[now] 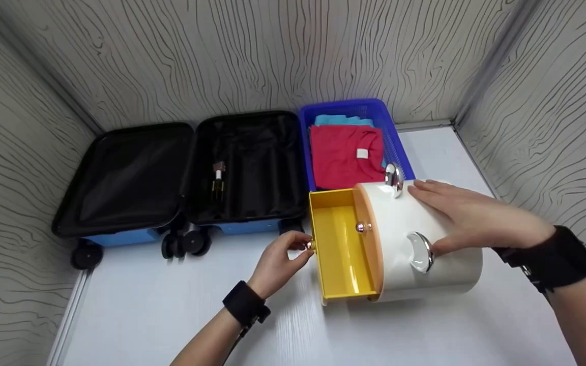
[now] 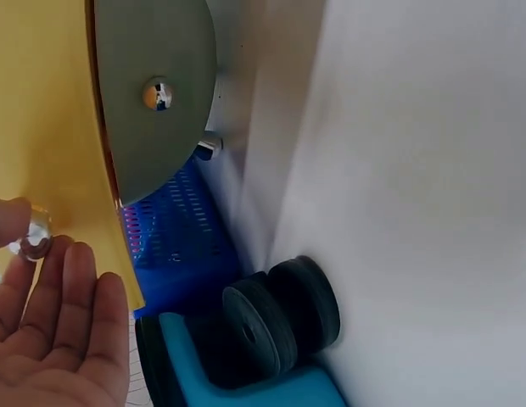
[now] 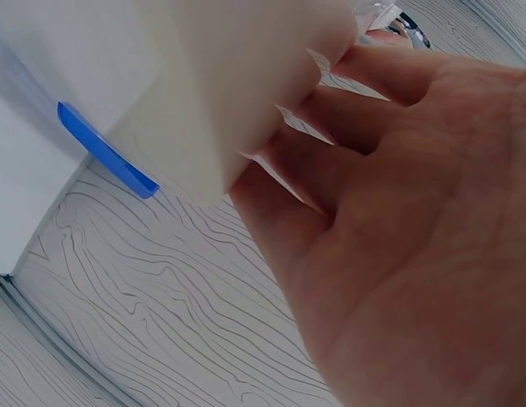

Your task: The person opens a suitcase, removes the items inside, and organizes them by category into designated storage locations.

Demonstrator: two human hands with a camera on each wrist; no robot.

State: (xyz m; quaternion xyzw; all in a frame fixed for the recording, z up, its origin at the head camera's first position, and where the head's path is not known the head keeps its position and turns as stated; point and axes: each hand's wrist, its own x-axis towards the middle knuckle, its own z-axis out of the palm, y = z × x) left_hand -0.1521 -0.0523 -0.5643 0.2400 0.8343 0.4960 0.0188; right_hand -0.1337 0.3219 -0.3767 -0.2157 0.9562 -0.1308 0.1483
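My left hand [image 1: 277, 262] pinches the small shiny drawer knob [image 1: 309, 245] between thumb and fingers. That knob sits on the front of a yellow drawer [image 1: 341, 249], which stands pulled out to the left of a white rounded cabinet [image 1: 448, 274]. On the cabinet's orange end panel [image 1: 370, 254] is a second round knob [image 1: 360, 227]. My right hand [image 1: 481, 218] rests on the curved white top with its fingers extended, the thumb beside a chrome-rimmed fitting [image 1: 421, 252]. Another chrome fitting [image 1: 393, 178] stands up near the far side. In the left wrist view the pinched knob [image 2: 34, 240] shows close up.
Behind the cabinet stands a blue basket [image 1: 400, 145] with folded red cloth [image 1: 336, 162] and light blue cloth [image 1: 344, 120]. An opened suitcase [image 1: 130, 178] with black wheels lies left of it; a small bottle-like item [image 1: 218, 183] is in its right half. Patterned walls enclose the white table.
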